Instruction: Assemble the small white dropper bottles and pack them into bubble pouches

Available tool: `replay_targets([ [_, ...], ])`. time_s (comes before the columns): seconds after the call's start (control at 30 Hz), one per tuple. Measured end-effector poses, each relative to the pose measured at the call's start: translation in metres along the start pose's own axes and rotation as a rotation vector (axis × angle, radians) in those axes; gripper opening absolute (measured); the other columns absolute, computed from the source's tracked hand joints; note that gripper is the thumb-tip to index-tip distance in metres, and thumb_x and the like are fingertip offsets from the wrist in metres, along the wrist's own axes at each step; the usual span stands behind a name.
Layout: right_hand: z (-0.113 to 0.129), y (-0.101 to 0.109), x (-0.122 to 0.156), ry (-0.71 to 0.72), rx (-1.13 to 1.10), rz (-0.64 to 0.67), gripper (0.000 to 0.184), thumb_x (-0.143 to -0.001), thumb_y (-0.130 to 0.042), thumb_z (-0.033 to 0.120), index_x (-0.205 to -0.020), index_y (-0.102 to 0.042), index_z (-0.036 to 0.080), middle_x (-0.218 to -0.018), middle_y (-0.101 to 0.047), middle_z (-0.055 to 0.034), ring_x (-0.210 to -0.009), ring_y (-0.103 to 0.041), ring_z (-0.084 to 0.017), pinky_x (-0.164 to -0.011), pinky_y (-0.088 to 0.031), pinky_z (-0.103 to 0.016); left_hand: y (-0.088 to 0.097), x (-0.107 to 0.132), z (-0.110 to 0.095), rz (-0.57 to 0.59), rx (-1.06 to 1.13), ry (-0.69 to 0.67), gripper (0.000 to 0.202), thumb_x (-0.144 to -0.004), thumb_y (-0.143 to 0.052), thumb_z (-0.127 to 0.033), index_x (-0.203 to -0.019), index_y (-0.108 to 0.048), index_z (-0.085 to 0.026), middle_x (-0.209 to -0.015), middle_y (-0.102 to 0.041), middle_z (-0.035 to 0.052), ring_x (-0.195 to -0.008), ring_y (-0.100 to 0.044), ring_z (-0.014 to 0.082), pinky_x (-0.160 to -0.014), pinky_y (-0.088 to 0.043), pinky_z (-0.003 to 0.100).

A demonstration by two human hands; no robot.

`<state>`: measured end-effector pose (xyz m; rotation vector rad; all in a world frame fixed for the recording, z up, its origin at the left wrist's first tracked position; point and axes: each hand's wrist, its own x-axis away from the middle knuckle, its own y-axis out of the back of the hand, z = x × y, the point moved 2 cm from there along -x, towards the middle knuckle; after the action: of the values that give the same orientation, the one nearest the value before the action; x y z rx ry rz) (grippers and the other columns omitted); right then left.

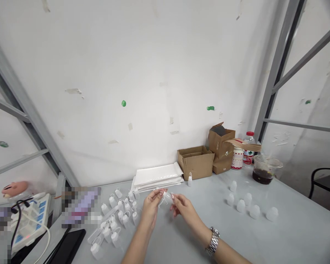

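My left hand (151, 206) and my right hand (184, 207) meet over the middle of the table. Between them is a small clear squeeze bottle (168, 198), lying sideways. The fingers of my left hand pinch its white cap end, where a thin white strap hangs down. My right fingertips close on the clear body. To the left of my hands stand several small translucent bottles (116, 239) with white strapped caps. Several frosted, dome-topped pieces (255, 212) are spread on the right side. One more capped bottle (190, 180) stands by the cardboard box.
White flat packs (158, 175) are stacked against the wall beside an open cardboard box (196, 165). A brown paper bag (222, 154), a red-capped bottle (249, 148) and a plastic bowl of dark liquid (264, 174) stand behind. Left are a black phone-like slab (68, 247) and a power strip (30, 223).
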<state>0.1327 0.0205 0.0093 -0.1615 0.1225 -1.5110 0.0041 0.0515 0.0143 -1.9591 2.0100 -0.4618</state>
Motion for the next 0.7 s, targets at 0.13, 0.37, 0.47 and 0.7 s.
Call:
replay_targets([
  [0.13,0.0021,0.0026,-0.0009,0.049,-0.007,-0.006,0.053,-0.049,-0.066,0.063,-0.071,-0.052,0.017,-0.049,-0.054,0.0051,-0.041,-0.046,-0.008,-0.046,-0.036,-0.022,0.0006,0.0006,-0.0005,0.009,-0.020,-0.059,0.026,-0.053,-0.075,-0.032,-0.070,-0.067,-0.014,-0.083,-0.070,0.0087,-0.088,-0.060,0.0215,-0.086,-0.039,0.033],
  [0.37,-0.0030,0.0019,0.0011,-0.162,-0.130,0.087,0.054,-0.066,-0.049,0.067,-0.063,-0.055,0.014,-0.045,-0.051,0.0027,-0.034,-0.042,-0.006,-0.041,-0.029,-0.021,-0.0057,0.0052,-0.0009,0.058,-0.091,-0.144,0.018,-0.061,-0.070,-0.030,-0.072,-0.066,-0.016,-0.085,-0.070,0.0071,-0.090,-0.060,0.0206,-0.085,-0.039,0.030],
  [0.47,0.0006,0.0031,-0.0013,-0.021,-0.077,0.032,0.049,-0.059,-0.061,0.062,-0.073,-0.056,0.015,-0.057,-0.058,0.0013,-0.042,-0.051,-0.009,-0.048,-0.038,-0.023,-0.0035,0.0037,0.0005,0.009,-0.095,-0.128,0.020,-0.061,-0.070,-0.032,-0.073,-0.067,-0.016,-0.086,-0.070,0.0080,-0.090,-0.060,0.0214,-0.085,-0.039,0.031],
  [0.7,-0.0010,0.0061,-0.0009,-0.074,-0.115,0.035,0.045,-0.054,-0.068,0.057,-0.062,-0.057,0.014,-0.049,-0.052,0.0040,-0.039,-0.042,-0.006,-0.044,-0.031,-0.021,-0.0006,0.0031,0.0004,0.011,-0.123,-0.114,0.021,-0.057,-0.072,-0.032,-0.069,-0.068,-0.015,-0.082,-0.071,0.0089,-0.085,-0.062,0.0224,-0.082,-0.041,0.033],
])
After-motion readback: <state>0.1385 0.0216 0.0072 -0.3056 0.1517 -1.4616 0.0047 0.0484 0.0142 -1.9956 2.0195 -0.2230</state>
